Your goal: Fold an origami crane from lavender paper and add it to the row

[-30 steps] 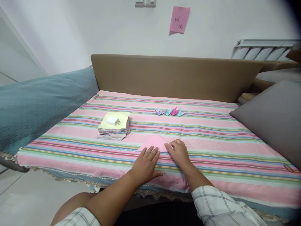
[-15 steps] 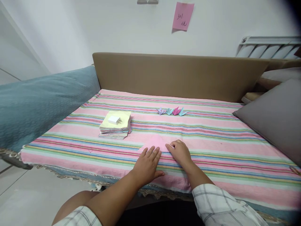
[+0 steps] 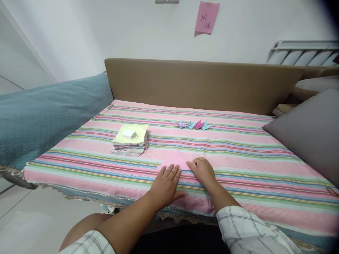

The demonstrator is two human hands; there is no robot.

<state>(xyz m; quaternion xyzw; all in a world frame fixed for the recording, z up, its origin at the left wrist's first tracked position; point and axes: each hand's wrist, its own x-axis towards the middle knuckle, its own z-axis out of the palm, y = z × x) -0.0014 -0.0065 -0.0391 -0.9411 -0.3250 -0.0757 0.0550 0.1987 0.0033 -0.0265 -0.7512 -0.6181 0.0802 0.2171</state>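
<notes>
A sheet of pink origami paper (image 3: 174, 159), folded into a triangle, lies on the striped cloth in front of me, its long edge towards me. My left hand (image 3: 166, 183) is open and flat, its fingertips pressing on the lower edge of the paper and its thumb pointing right. At the paper's right corner, my right hand (image 3: 202, 171) is closed, pinching that corner between thumb and curled fingers. The fingers partly hide the corner. Part of the near edge lies under my left fingertips.
Left of the paper stands a stack of square paper (image 3: 129, 144), topped by a white charger plug (image 3: 129, 134). Several folded paper cranes (image 3: 198, 124) sit in a row farther back. A grey pillow (image 3: 309, 130) rests at the right, and a brown backrest (image 3: 198, 86) runs behind.
Both hands keep almost the same place on the pink paper. Only a very slight shift of the whole view shows.
</notes>
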